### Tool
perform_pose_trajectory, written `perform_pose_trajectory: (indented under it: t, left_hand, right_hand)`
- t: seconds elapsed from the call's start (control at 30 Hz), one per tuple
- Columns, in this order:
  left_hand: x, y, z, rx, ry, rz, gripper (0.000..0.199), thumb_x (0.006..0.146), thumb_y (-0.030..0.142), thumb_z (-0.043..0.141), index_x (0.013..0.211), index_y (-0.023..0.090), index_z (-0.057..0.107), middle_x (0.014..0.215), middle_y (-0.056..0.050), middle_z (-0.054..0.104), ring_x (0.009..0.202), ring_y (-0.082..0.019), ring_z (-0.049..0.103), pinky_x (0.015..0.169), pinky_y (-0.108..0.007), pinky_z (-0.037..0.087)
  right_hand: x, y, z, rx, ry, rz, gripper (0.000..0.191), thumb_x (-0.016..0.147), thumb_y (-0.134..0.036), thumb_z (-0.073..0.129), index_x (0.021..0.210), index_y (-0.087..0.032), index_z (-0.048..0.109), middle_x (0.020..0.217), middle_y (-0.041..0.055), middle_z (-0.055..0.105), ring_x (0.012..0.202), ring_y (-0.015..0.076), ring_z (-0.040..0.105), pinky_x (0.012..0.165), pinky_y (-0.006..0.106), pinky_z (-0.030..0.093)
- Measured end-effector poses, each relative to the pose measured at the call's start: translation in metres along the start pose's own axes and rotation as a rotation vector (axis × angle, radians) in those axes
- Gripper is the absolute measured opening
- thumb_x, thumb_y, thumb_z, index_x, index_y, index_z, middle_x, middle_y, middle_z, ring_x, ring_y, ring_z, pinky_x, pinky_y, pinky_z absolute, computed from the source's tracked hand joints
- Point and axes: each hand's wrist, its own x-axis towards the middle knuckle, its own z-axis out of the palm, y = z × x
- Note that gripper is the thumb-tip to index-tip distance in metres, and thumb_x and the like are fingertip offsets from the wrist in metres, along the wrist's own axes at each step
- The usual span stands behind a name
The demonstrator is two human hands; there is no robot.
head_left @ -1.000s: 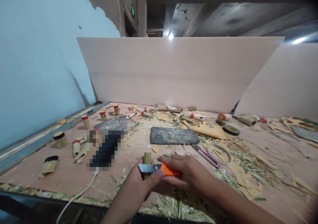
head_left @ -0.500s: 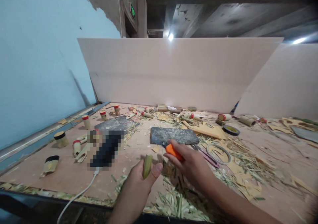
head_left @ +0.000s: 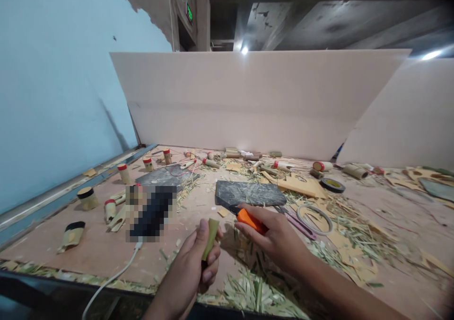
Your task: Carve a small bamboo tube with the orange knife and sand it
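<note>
Near the table's front edge, my left hand [head_left: 193, 258] grips a short green bamboo piece [head_left: 212, 237], the thumb lying along its side and the fingers curled round it. To its right, my right hand [head_left: 271, 227] is closed on an orange-handled knife [head_left: 250, 221], whose dark front end points left toward a grey stone block [head_left: 248, 193]. The knife and the bamboo piece are apart. Green shavings [head_left: 257, 294] lie in a heap below my hands.
A blurred dark device [head_left: 152, 213] with a white cable [head_left: 113, 277] lies left. Bamboo tubes with red or black ends [head_left: 87, 198] stand farther left. Right are a tape roll [head_left: 332, 185], a pale ring [head_left: 330, 225] and purple scissors [head_left: 301, 226]. A pale board [head_left: 248, 100] rises behind.
My left hand has turned, so its curled fingers now show right of the bamboo piece and the thumb is on its left. My right hand with the knife has shifted slightly.
</note>
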Motion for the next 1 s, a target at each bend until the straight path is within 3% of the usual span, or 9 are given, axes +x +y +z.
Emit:
perform_pose_trajectory:
  t: [0.13, 0.3, 0.47, 0.63, 0.83, 1.0]
  left_hand:
    - [-0.001, 0.001, 0.003, 0.085, -0.02, 0.021, 0.063, 0.077, 0.083, 0.064, 0.095, 0.024, 0.05, 0.057, 0.013, 0.034, 0.043, -0.005, 0.019, 0.042, -0.019, 0.015]
    - [0.0, -0.002, 0.003, 0.24, 0.034, 0.012, 0.067, 0.07, 0.077, 0.076, 0.1, 0.022, 0.052, 0.049, 0.015, 0.032, 0.04, -0.006, 0.022, 0.042, -0.019, 0.017]
    - [0.003, -0.007, -0.001, 0.422, 0.13, 0.025, 0.066, 0.073, 0.081, 0.069, 0.093, 0.019, 0.056, 0.046, 0.012, 0.036, 0.041, -0.007, 0.026, 0.041, -0.02, 0.019]
    - [0.006, -0.009, 0.001, 0.312, 0.141, 0.004, 0.061, 0.074, 0.08, 0.069, 0.084, 0.023, 0.051, 0.047, 0.014, 0.032, 0.038, -0.006, 0.021, 0.038, -0.019, 0.017]
    - [0.003, -0.006, 0.005, 0.222, 0.115, 0.021, 0.063, 0.074, 0.082, 0.068, 0.076, 0.024, 0.044, 0.05, 0.014, 0.03, 0.038, -0.004, 0.02, 0.036, -0.017, 0.016]
    - [0.002, -0.004, 0.001, 0.235, 0.019, 0.009, 0.062, 0.072, 0.076, 0.075, 0.089, 0.02, 0.054, 0.053, 0.013, 0.037, 0.039, -0.003, 0.02, 0.039, -0.018, 0.016]
  right_hand:
    - [-0.003, 0.003, 0.002, 0.001, -0.04, -0.067, 0.037, 0.101, -0.048, 0.059, 0.125, -0.022, 0.069, 0.101, 0.0079, 0.077, 0.086, 0.0216, 0.069, 0.078, 0.03, 0.051]
    - [-0.009, 0.001, 0.004, -0.138, -0.195, -0.232, 0.047, 0.101, -0.048, 0.059, 0.14, -0.023, 0.061, 0.097, 0.0075, 0.074, 0.076, 0.02, 0.069, 0.067, 0.027, 0.048]
    - [-0.014, 0.002, 0.013, -0.265, -0.154, -0.266, 0.048, 0.101, -0.047, 0.06, 0.143, -0.025, 0.059, 0.097, 0.0069, 0.075, 0.076, 0.0197, 0.071, 0.065, 0.026, 0.047]
    - [-0.014, -0.001, 0.019, -0.279, -0.089, -0.23, 0.054, 0.1, -0.047, 0.062, 0.147, -0.022, 0.056, 0.093, 0.0077, 0.075, 0.075, 0.0212, 0.072, 0.063, 0.027, 0.051]
    - [-0.009, 0.004, 0.01, -0.125, 0.051, -0.062, 0.047, 0.103, -0.046, 0.056, 0.143, -0.021, 0.058, 0.113, 0.0118, 0.075, 0.092, 0.025, 0.073, 0.079, 0.032, 0.056]
    - [-0.008, 0.002, 0.001, -0.101, -0.133, -0.202, 0.049, 0.102, -0.049, 0.057, 0.143, -0.022, 0.059, 0.1, 0.0081, 0.075, 0.082, 0.021, 0.071, 0.071, 0.028, 0.052]
